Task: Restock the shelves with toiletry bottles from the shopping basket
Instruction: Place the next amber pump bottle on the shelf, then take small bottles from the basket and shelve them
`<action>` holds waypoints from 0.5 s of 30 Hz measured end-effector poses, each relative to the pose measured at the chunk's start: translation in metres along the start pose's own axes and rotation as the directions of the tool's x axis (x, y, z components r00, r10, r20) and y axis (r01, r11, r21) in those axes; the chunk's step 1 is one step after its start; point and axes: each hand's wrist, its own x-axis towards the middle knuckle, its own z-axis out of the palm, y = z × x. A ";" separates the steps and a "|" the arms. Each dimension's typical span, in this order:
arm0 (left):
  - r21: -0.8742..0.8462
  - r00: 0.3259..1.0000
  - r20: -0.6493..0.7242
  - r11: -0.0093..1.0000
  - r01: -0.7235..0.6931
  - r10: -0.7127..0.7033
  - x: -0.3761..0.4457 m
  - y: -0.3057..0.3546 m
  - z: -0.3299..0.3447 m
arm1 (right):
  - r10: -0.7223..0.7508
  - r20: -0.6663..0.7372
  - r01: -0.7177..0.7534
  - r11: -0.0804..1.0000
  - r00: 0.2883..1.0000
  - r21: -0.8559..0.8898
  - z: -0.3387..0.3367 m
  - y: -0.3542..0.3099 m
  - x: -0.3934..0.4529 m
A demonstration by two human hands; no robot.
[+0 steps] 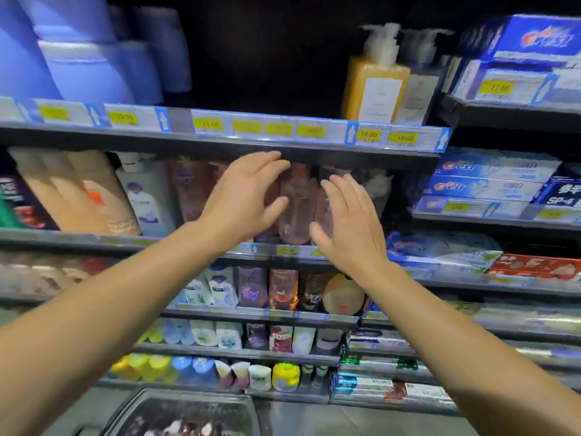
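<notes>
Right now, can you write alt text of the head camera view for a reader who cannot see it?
Two open hands, left hand and right hand, reach either side of clear pink bottles on a store shelf. More toiletries fill the rows below; a basket sits at the bottom.

Stacked blue toothpaste boxes (490, 180) and yellow price tags (208, 124) alongside.

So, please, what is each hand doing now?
Left hand: open, holding nothing.
Right hand: open, holding nothing.
</notes>
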 end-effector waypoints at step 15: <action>0.025 0.809 0.449 0.910 0.414 -0.380 -0.287 -0.106 0.044 | -0.201 0.547 0.088 0.970 0.812 0.227 0.176 -0.148 -0.130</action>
